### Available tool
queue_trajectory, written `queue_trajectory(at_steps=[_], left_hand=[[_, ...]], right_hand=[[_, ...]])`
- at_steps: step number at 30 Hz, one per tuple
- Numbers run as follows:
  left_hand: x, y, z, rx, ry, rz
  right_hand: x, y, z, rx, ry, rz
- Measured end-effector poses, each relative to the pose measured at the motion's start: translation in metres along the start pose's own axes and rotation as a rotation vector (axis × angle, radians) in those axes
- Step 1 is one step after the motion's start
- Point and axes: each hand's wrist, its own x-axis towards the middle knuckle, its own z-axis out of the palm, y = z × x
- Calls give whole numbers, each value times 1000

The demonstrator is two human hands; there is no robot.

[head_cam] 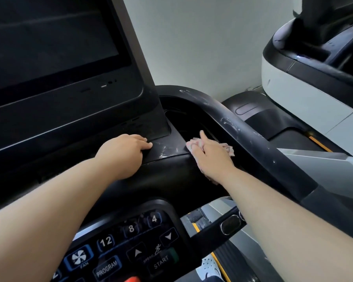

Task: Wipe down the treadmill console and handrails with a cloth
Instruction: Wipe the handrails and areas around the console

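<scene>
A black treadmill console [171, 176] fills the view, set in front of a pale wall [192, 47]. Nearest the camera lies its keypad [130, 241], with buttons marked FAN, PROGRAM, START, 12, 8 and 4, and a white shoe [210, 265] shows below it to the right. Farther on, the left hand [126, 148] rests palm down on the console ledge, fingers loosely bent and holding nothing. Just to its right, the right hand [210, 155] presses a pink cloth [228, 149] onto the console's edge beside a dark recess, index finger stretched forward and the other fingers bent into the bunched fabric. Beyond the cloth runs the black handrail [253, 139], streaked with white marks. The dark screen [49, 47] rises at upper left, and a neighbouring white-and-black machine [314, 88] stands at upper right.
</scene>
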Motion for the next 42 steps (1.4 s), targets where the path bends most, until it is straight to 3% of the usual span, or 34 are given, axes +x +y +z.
queue_trajectory(at_steps=[3, 6, 11, 14, 15, 17, 19, 20, 23, 27, 31, 35, 39, 42], left_hand=[[1, -3, -1, -14, 0, 12], [4, -5, -2, -20, 10, 30], [4, -7, 0, -18, 8, 44], [-4, -8, 4, -34, 10, 37], [-5, -8, 5, -44, 10, 38], [-4, -8, 5, -52, 19, 42], [-3, -8, 4, -60, 26, 42], [-3, -8, 5, -68, 30, 40], [-4, -11, 6, -106, 50, 35], [-7, -14, 7, -135, 119, 34], [-13, -22, 9, -282, 219, -12], [-9, -25, 2, -258, 154, 3], [-9, -26, 0, -252, 170, -2], [-11, -25, 3, -258, 185, 29]], right_hand=[[8, -23, 18, -16, 30, -16], [-8, -31, 21, 30, 147, -158], [-53, -41, 38, 151, -9, -419], [-49, -37, 21, 172, 4, -488], [-40, -34, 14, 193, 36, -478], [-18, -28, 0, 292, 79, -286], [-3, -22, -1, 253, 84, -52], [-1, -22, 2, 185, 104, -26], [-5, -44, 13, 142, 228, -144], [-21, -88, 34, 290, 169, -380], [-46, -81, 37, 254, 108, -379], [-36, -68, 20, 214, 2, -418], [-9, -97, 33, -9, 96, -153], [-36, -94, 44, 157, 100, -269]])
